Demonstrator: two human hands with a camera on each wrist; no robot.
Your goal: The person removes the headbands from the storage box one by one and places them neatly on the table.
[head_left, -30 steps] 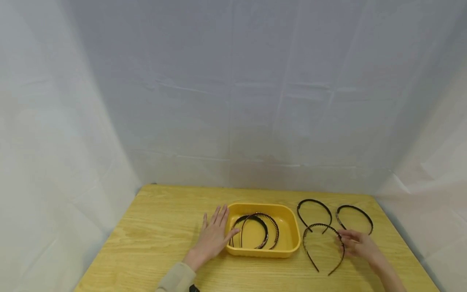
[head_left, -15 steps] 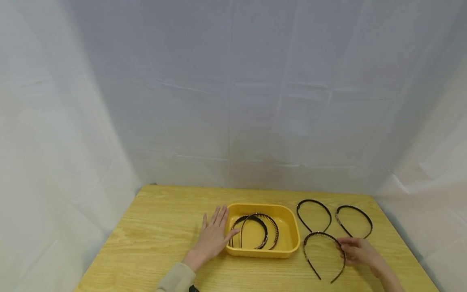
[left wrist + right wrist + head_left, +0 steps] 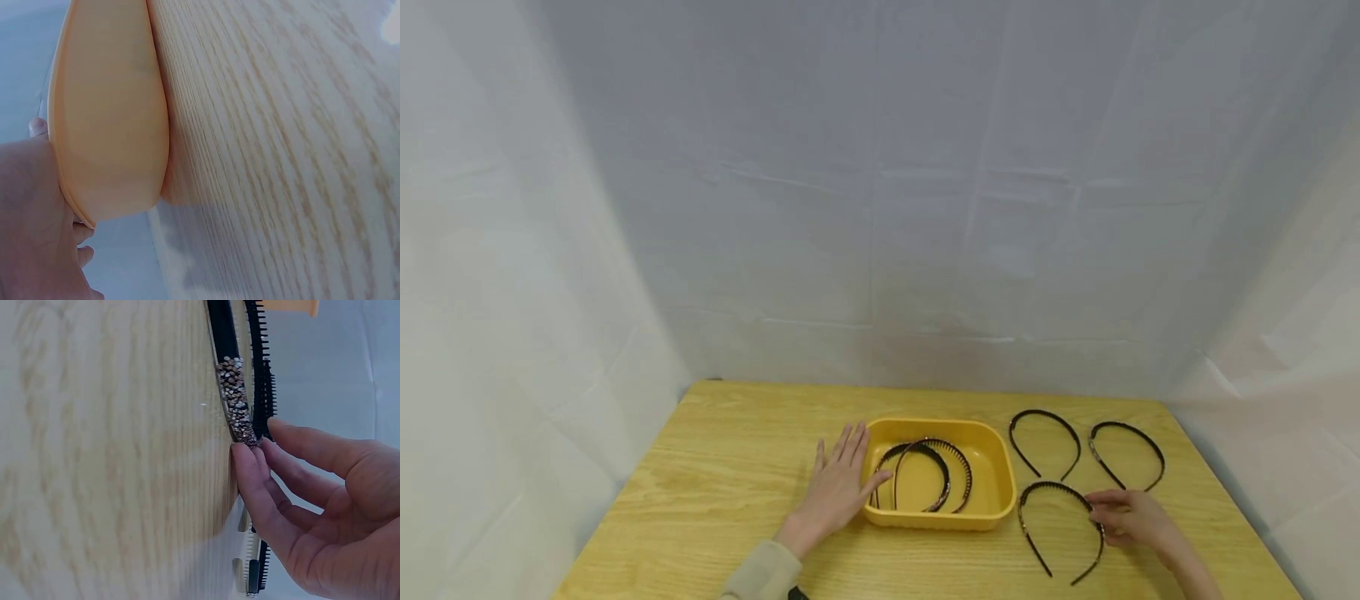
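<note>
My left hand (image 3: 835, 492) lies flat on the worktop (image 3: 715, 467), thumb against the yellow tray (image 3: 1000, 467), which has two headbands (image 3: 925, 475) in already. My right hand (image 3: 1131, 518) pinches the rhinestone headband (image 3: 1060, 529) near the right edge. Two more headbands (image 3: 1086, 454) wait behind it, so three left.

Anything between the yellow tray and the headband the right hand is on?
Nothing: bare wood between the yellow tray and the headband, seen in the head view.
</note>
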